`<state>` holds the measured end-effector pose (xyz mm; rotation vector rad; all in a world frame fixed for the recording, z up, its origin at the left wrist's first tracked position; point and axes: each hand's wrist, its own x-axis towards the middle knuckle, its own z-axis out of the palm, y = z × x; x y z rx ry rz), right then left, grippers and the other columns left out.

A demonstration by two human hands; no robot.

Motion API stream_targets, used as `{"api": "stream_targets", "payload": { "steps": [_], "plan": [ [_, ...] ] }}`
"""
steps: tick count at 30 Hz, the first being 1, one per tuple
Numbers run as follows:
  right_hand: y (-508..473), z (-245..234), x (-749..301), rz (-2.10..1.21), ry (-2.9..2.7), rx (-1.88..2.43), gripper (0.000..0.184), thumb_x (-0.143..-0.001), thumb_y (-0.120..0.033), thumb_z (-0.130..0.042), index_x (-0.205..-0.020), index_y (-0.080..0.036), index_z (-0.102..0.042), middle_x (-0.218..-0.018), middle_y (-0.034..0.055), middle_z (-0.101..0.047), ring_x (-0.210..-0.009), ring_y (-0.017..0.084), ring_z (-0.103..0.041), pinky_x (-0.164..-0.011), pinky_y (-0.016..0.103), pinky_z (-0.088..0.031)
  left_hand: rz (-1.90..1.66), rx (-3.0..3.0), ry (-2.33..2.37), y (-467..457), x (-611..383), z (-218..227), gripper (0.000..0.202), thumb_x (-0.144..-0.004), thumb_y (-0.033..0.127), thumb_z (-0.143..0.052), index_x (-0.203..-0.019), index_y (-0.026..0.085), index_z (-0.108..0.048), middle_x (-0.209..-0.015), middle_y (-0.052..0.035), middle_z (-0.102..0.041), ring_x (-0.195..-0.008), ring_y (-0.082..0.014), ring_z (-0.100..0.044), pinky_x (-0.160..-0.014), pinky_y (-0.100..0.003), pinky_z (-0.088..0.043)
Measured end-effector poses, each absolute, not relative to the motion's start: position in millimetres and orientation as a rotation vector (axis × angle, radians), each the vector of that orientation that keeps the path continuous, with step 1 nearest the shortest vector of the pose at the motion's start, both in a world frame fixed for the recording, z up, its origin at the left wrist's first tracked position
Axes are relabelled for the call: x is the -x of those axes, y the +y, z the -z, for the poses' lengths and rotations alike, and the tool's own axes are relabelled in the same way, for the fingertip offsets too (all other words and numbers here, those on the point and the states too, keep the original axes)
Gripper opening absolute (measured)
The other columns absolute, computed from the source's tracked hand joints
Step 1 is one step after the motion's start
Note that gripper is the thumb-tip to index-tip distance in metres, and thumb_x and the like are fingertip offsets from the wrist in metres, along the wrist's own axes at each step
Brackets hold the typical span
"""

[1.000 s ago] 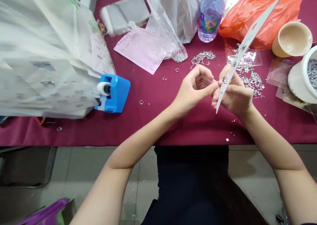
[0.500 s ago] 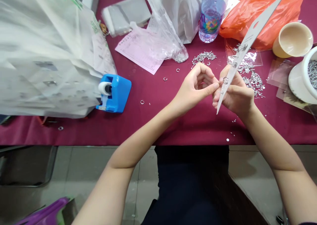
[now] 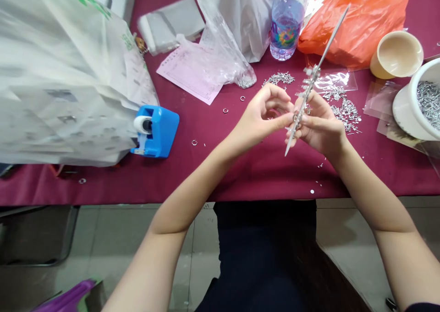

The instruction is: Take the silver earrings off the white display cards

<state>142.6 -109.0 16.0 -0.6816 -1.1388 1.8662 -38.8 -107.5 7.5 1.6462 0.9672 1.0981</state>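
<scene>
My right hand [image 3: 321, 126] grips a long white card strip [image 3: 326, 46] that slants up to the right, now seen almost edge-on, with small metal pieces hung along it. My left hand [image 3: 264, 117] is pinched, thumb and forefinger pressed against the strip near a small metal ring [image 3: 295, 116]. Both hands hover above the maroon tablecloth [image 3: 240, 165]. Loose silver rings [image 3: 225, 110] and a heap of metal findings [image 3: 280, 78] lie just beyond my hands.
A blue tape dispenser [image 3: 156, 131] sits left of my hands beside a big white plastic bag [image 3: 58, 83]. A water bottle [image 3: 285, 25], an orange bag [image 3: 357, 19], a beige cup [image 3: 397, 53] and a white bowl of pins [image 3: 421, 106] stand at back right.
The strip has turned in my right hand from flat-facing to nearly edge-on, and both hands shifted slightly left. My left pinch stays against the strip.
</scene>
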Motion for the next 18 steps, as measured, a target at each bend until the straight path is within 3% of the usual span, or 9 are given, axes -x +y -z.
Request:
{"api": "stream_targets", "payload": {
  "steps": [3,6,9,13,16,18],
  "plan": [
    [-96.1,-20.8,-161.0,-1.724,-1.067,0.647,0.021,-0.077,-0.026,-0.071,-0.091,-0.026,-0.055,-0.078,-0.0079,-0.068,-0.063,0.011,-0.067,-0.061,0.026,-0.064,-1.231,-1.623,1.064,-88.6,54.0,2.7,0.022,-0.099,0.045,-0.058,-0.108,0.027,-0.053,-0.098,-0.0012,-0.068,-0.103,-0.0151,-0.070,-0.088,-0.031,-0.057],
    [-81.1,-26.3,-187.8,-1.616,-0.995,0.548,0.006,-0.083,-0.025,-0.059,-0.089,-0.028,-0.059,-0.075,-0.0113,-0.069,-0.069,0.007,-0.068,-0.076,0.023,-0.061,-1.276,-1.662,1.175,-73.9,63.4,16.1,0.013,-0.102,0.036,-0.050,-0.107,0.026,-0.056,-0.101,-0.0036,-0.070,-0.098,-0.0142,-0.068,-0.089,-0.032,-0.055],
    [-70.5,-29.1,-210.8,-1.552,-0.934,0.487,0.014,-0.080,-0.025,-0.067,-0.091,-0.031,-0.062,-0.081,-0.0113,-0.072,-0.079,0.007,-0.068,-0.090,0.023,-0.059,-1.162,-1.826,1.233,-74.0,52.6,22.0,0.012,-0.099,0.024,-0.049,-0.101,0.022,-0.060,-0.099,-0.0055,-0.070,-0.094,-0.0160,-0.066,-0.088,-0.034,-0.054],
    [-60.2,-24.2,-227.4,-1.484,-0.943,0.552,0.017,-0.072,-0.034,-0.072,-0.086,-0.041,-0.066,-0.076,-0.0064,-0.074,-0.125,0.017,-0.058,-0.110,0.031,-0.048,-0.807,-2.189,1.173,-84.8,13.6,15.9,0.014,-0.092,0.012,-0.052,-0.097,0.018,-0.064,-0.097,-0.0074,-0.070,-0.096,-0.0201,-0.063,-0.093,-0.039,-0.052],
    [-52.3,-16.2,-234.5,-1.578,-1.017,0.490,0.019,-0.069,-0.040,-0.072,-0.086,-0.046,-0.067,-0.068,-0.0042,-0.073,-0.141,0.018,-0.046,-0.112,0.034,-0.044,-0.555,-2.378,1.128,-86.0,-15.1,10.9,0.016,-0.093,0.009,-0.051,-0.100,0.016,-0.064,-0.102,-0.0101,-0.071,-0.102,-0.0231,-0.062,-0.096,-0.041,-0.050],
    [-48.2,-11.2,-238.1,-1.630,-1.040,0.444,0.021,-0.069,-0.043,-0.072,-0.089,-0.046,-0.067,-0.070,-0.0038,-0.073,-0.140,0.019,-0.047,-0.111,0.036,-0.045,-0.454,-2.431,1.147,-83.9,-28.8,9.8,0.016,-0.095,0.010,-0.051,-0.102,0.014,-0.065,-0.105,-0.0119,-0.070,-0.106,-0.0250,-0.062,-0.097,-0.041,-0.049]
  ]
}}
